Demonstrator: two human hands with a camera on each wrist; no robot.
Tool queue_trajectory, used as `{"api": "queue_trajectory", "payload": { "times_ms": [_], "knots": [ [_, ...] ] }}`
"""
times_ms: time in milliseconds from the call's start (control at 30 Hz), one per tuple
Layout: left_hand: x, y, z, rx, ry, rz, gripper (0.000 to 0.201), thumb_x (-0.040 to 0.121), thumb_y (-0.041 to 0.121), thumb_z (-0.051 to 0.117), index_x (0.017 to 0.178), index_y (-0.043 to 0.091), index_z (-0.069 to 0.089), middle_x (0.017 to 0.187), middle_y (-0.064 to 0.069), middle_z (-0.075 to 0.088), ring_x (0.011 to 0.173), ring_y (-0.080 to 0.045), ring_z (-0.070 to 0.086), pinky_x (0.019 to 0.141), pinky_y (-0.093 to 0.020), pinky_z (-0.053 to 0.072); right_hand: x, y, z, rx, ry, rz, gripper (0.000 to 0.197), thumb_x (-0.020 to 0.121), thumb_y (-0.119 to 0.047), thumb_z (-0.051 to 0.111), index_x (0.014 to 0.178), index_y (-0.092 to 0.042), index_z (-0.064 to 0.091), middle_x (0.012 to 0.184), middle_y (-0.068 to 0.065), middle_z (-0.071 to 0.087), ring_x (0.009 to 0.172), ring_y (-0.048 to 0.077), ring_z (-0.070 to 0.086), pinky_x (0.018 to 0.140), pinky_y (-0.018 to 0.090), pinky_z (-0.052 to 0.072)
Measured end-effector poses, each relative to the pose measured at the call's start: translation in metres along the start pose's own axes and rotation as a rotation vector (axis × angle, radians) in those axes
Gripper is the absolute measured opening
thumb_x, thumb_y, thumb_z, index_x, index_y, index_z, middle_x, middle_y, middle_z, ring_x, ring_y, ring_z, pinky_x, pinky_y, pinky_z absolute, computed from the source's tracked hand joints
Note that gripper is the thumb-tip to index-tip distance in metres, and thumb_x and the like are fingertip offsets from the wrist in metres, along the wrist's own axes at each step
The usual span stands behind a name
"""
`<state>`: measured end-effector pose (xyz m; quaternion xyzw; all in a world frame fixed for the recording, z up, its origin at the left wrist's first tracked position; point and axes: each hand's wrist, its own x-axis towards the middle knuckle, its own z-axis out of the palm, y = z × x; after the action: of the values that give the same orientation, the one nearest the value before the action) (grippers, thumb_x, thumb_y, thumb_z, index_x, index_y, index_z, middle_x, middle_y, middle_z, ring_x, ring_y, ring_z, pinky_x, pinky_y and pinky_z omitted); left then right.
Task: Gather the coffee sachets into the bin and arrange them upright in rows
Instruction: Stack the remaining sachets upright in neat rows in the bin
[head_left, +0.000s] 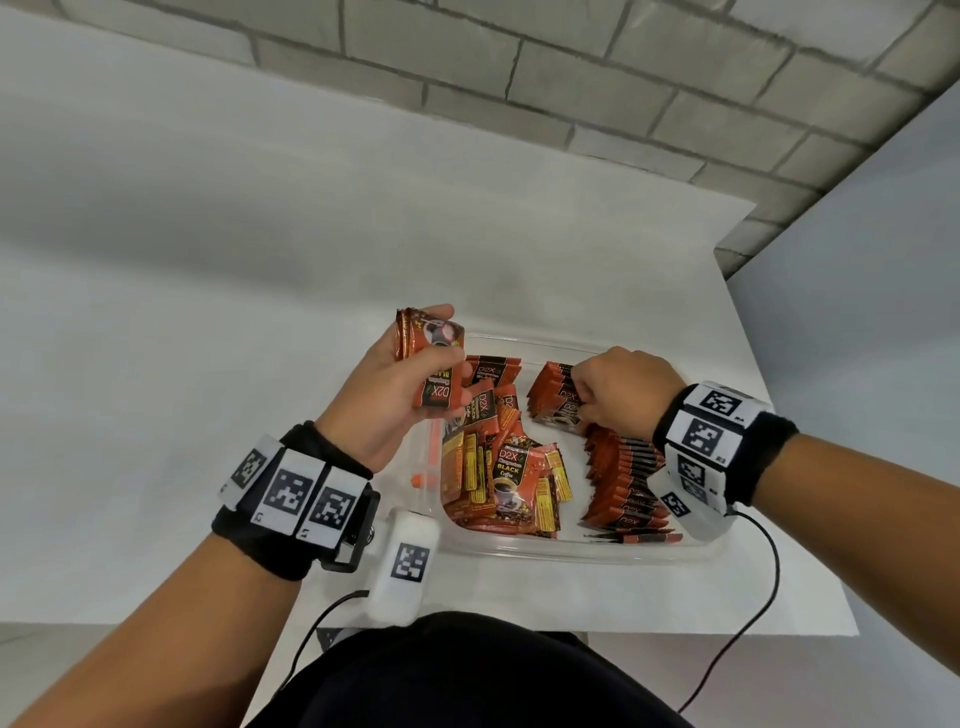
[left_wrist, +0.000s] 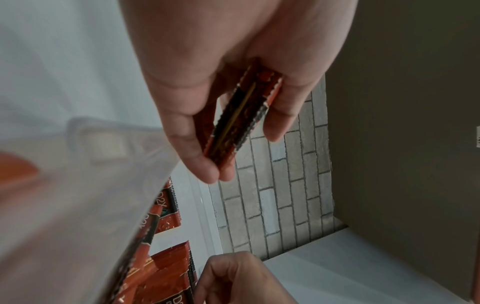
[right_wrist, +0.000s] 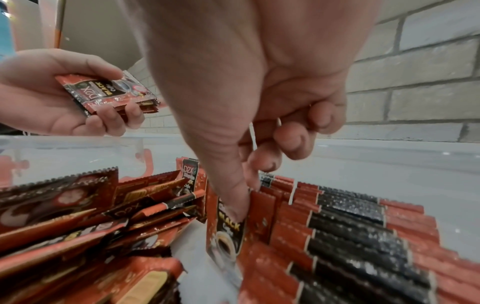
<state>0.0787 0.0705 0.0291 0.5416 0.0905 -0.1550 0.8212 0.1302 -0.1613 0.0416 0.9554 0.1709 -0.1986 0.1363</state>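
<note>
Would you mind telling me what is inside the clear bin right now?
The clear bin holds a loose pile of sachets on its left and upright rows on its right. The right hand covers part of the far row.

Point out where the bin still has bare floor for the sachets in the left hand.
Bare strip between the loose pile and the upright row; another along the bin's far wall. The right hand crowds the row's far end. The left hand grips its stack.

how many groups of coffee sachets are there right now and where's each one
4: a stack in the left hand, a loose pile in the bin's left half, a standing row along its right side, a bunch under the right hand.
</note>
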Motion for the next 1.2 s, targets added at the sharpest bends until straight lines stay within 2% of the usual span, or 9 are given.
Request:
{"api": "queue_trajectory", "payload": {
  "times_ms": [300, 500, 633, 700, 800, 900, 1033, 1100, 1200],
  "knots": [
    [0.001, -0.001, -0.001, -0.011, 0.003, 0.006, 0.034, 0.092, 0.009, 0.055, 0.124, 0.022, 0.055, 0.087, -0.012, 0.064, 0.068, -0.020, 0.067, 0.071, -0.036, 0.055, 0.002, 0.002, 0.003, 0.034, 0.059, -0.013, 0.016, 0.088, -0.027, 0.060, 0.082, -0.019, 0.048, 0.086, 0.001, 0.054, 0.075, 0.021, 0.052, 0.048, 0.024, 0.026],
    [0.002, 0.001, 0.002, -0.068, -0.010, -0.012, 0.032, 0.092, 0.016, 0.055, 0.124, 0.019, 0.052, 0.087, -0.011, 0.064, 0.067, -0.021, 0.066, 0.066, -0.033, 0.057, 0.000, 0.008, -0.005, 0.096, 0.081, 0.001, 0.028, 0.082, -0.041, 0.068, 0.080, -0.019, 0.051, 0.077, -0.003, 0.051, 0.070, 0.019, 0.051, 0.048, 0.024, 0.028],
    [0.001, 0.000, 0.010, -0.153, -0.036, -0.063, 0.024, 0.094, 0.016, 0.048, 0.117, 0.014, 0.054, 0.090, -0.015, 0.065, 0.068, -0.026, 0.068, 0.060, -0.034, 0.059, -0.008, 0.018, -0.018, 0.168, 0.127, 0.046, 0.026, 0.084, -0.043, 0.066, 0.086, -0.020, 0.055, 0.071, -0.006, 0.050, 0.068, 0.017, 0.049, 0.050, 0.025, 0.028],
    [0.000, 0.000, 0.014, -0.151, -0.078, -0.090, 0.026, 0.094, 0.010, 0.047, 0.118, 0.015, 0.055, 0.098, -0.015, 0.068, 0.076, -0.029, 0.070, 0.061, -0.036, 0.059, -0.016, 0.020, -0.026, 0.270, 0.179, 0.030, 0.024, 0.086, -0.043, 0.062, 0.093, -0.020, 0.058, 0.076, -0.004, 0.055, 0.068, 0.015, 0.050, 0.055, 0.026, 0.034],
    [-0.002, -0.001, 0.024, -0.127, -0.169, -0.104, 0.039, 0.084, 0.004, 0.056, 0.121, 0.016, 0.055, 0.104, -0.012, 0.071, 0.082, -0.025, 0.071, 0.060, -0.035, 0.058, -0.032, 0.016, -0.037, 0.644, 0.299, -0.054, 0.022, 0.086, -0.041, 0.064, 0.099, -0.024, 0.061, 0.084, -0.007, 0.060, 0.066, 0.011, 0.052, 0.060, 0.021, 0.041],
    [-0.004, -0.001, 0.034, -0.098, -0.255, -0.102, 0.052, 0.073, 0.007, 0.063, 0.124, 0.016, 0.054, 0.107, -0.012, 0.071, 0.086, -0.026, 0.070, 0.063, -0.037, 0.059, -0.044, 0.002, -0.042, 0.890, 0.288, -0.117, 0.031, 0.082, -0.043, 0.066, 0.110, -0.032, 0.059, 0.097, -0.012, 0.063, 0.080, 0.010, 0.059, 0.070, 0.015, 0.044],
    [-0.002, -0.003, 0.041, -0.091, -0.297, -0.068, 0.055, 0.074, 0.005, 0.071, 0.126, 0.014, 0.054, 0.111, -0.015, 0.068, 0.093, -0.029, 0.069, 0.068, -0.039, 0.058, -0.051, -0.008, -0.039, 1.126, 0.235, -0.183, 0.035, 0.083, -0.025, 0.070, 0.116, -0.026, 0.058, 0.092, -0.004, 0.068, 0.082, 0.015, 0.067, 0.077, 0.028, 0.052],
    [-0.001, -0.002, 0.042, -0.084, -0.295, -0.070, 0.056, 0.072, 0.014, 0.073, 0.125, 0.014, 0.054, 0.110, -0.015, 0.069, 0.092, -0.029, 0.069, 0.067, -0.039, 0.059, -0.052, -0.008, -0.039, 1.210, 0.249, -0.189, 0.028, 0.084, -0.017, 0.070, 0.110, -0.019, 0.061, 0.083, 0.001, 0.067, 0.075, 0.015, 0.066, 0.073, 0.029, 0.053],
    [0.001, -0.003, 0.041, -0.083, -0.299, -0.087, 0.080, 0.056, 0.041, 0.088, 0.122, 0.010, 0.056, 0.108, -0.019, 0.068, 0.087, -0.030, 0.069, 0.067, -0.036, 0.060, -0.055, -0.004, -0.042, 1.268, 0.329, -0.173, 0.013, 0.082, -0.015, 0.070, 0.094, -0.015, 0.065, 0.079, 0.000, 0.066, 0.070, 0.013, 0.063, 0.070, 0.029, 0.054]
  ]
}}
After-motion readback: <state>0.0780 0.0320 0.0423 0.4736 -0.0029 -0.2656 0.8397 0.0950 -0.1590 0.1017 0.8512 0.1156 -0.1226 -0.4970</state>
